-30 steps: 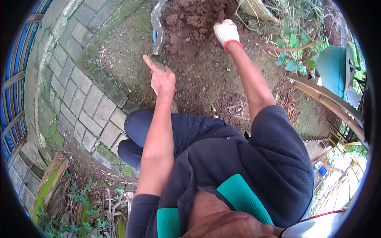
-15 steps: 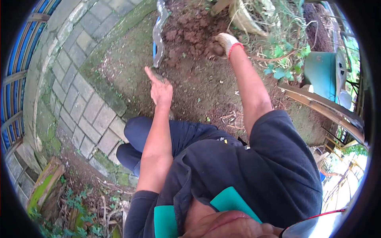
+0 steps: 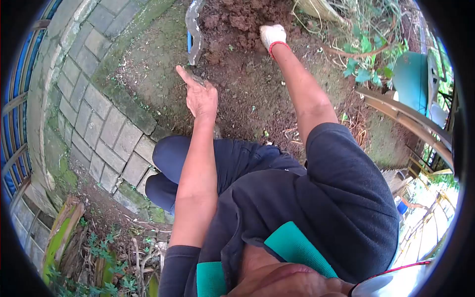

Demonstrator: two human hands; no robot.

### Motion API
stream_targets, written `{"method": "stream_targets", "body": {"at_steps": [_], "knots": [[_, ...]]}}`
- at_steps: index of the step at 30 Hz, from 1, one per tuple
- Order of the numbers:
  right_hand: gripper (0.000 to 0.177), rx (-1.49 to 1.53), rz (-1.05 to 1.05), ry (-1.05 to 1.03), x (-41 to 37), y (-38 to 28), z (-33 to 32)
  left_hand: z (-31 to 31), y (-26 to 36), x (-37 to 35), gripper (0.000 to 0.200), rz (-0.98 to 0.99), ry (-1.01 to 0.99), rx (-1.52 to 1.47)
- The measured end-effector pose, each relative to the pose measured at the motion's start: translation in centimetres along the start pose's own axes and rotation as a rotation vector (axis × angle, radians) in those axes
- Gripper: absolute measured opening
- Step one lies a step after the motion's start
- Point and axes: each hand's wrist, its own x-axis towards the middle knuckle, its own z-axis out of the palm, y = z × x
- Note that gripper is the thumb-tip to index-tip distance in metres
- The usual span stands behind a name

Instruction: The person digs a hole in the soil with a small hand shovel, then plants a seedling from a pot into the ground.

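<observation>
Bordering the ground at the left, grey pavers (image 3: pixel 111 127) run beside a mossy edging (image 3: pixel 129 111), and both bent knees (image 3: pixel 170 157) rest close to them. Just right of that, the bare left hand (image 3: pixel 202 100) reaches over the dirt, one digit stretched out and the other fingers partly folded. Dark smudges sit by the folded ones, and I cannot tell whether anything is pinched there. The outstretched tip points toward the lower end of a wavy-edged grey strip (image 3: pixel 198 42), near it but apart, with a narrow blue piece (image 3: pixel 189 42) along the strip's left side.

Right of the strip lies the reddish-brown soil (image 3: pixel 235 24), heaped in loose, damp-looking clods. It stands out against the flatter, greenish ground (image 3: pixel 153 69), so my judgement is that this patch is freshly broken up. At its right margin is the right hand (image 3: pixel 272 34), in a whitish glove with a red cuff (image 3: pixel 278 44). Its fingers look curled inward, low against the dirt, but their tips are hidden; whether they are clenched around something cannot be told.

Farther right, leafy stems (image 3: pixel 365 47) trail beside a pale, curved container (image 3: pixel 324 11), and a teal bin (image 3: pixel 411 79) stands behind a long wooden rail (image 3: pixel 405 119).
</observation>
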Motion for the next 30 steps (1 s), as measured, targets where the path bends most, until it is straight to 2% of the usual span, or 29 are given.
{"method": "stream_targets", "body": {"at_steps": [2, 5, 6, 7, 9, 12, 15, 17, 19, 21, 23, 24, 27, 28, 30], "knots": [[0.036, 0.115, 0.006, 0.03, -0.5, 0.0, 0.2, 0.1, -0.1, -0.2, 0.097, 0.012, 0.018, 0.016], [0.036, -0.046, -0.199, 0.139, -5.9, -1.0, -2.6, 0.2, -0.2, -0.2, 0.098, 0.042, 0.044, 0.02], [0.04, 0.058, -0.173, 0.161, -6.2, 0.4, -1.9, 0.3, -0.4, -0.3, 0.098, 0.051, 0.051, 0.019], [0.034, -0.054, -0.236, 0.104, -7.8, 0.4, -3.2, 0.3, -0.3, -0.2, 0.098, 0.051, 0.056, 0.023], [0.032, -0.083, -0.378, 0.245, -9.8, 1.9, -3.4, 0.4, -0.4, -0.1, 0.098, 0.042, 0.061, 0.037], [0.031, -0.149, -0.431, 0.124, -11.7, 3.6, -5.3, 0.2, -0.3, -0.3, 0.099, 0.029, 0.045, 0.024], [0.03, -0.11, -0.251, 0.048, -12.7, 1.6, -8.2, 0.7, -0.7, 0.0, 0.099, 0.055, 0.091, -0.004], [0.03, -0.031, -0.266, 0.084, -9.6, 1.7, -7.5, 0.7, -0.8, 0.0, 0.099, 0.053, 0.096, -0.002], [0.031, 0.564, 0.289, -0.341, -6.1, -0.7, -8.1, 0.7, -0.5, 0.0, 0.1, 0.05, 0.079, 0.009], [0.033, 0.742, 0.417, -0.338, 0.9, 0.4, -3.5, 0.4, -0.2, 0.0, 0.1, 0.029, 0.043, 0.034], [0.036, 0.213, 0.067, -0.09, 2.2, -0.6, -2.3, 0.0, 0.6, 0.5, 0.101, 0.028, 0.056, 0.04], [0.039, 0.017, -0.091, -0.088, 1.5, -0.9, -2.5, 0.0, 0.2, -0.4, 0.101, 0.02, 0.041, 0.048], [0.041, 0.083, -0.059, -0.013, 1.4, 0.2, -1.3, 0.6, -0.3, 0.0, 0.101, 0.028, 0.058, 0.067], [0.042, 0.025, -0.141, 0.003, 1.1, 0.7, -0.7, 0.5, -0.2, -0.1, 0.1, 0.036, 0.059, 0.052], [0.041, 0.064, -0.158, 0.08, -1.7, 0.4, -1.1, 0.8, -0.7, -0.1, 0.1, 0.05, 0.082, 0.008]]}}
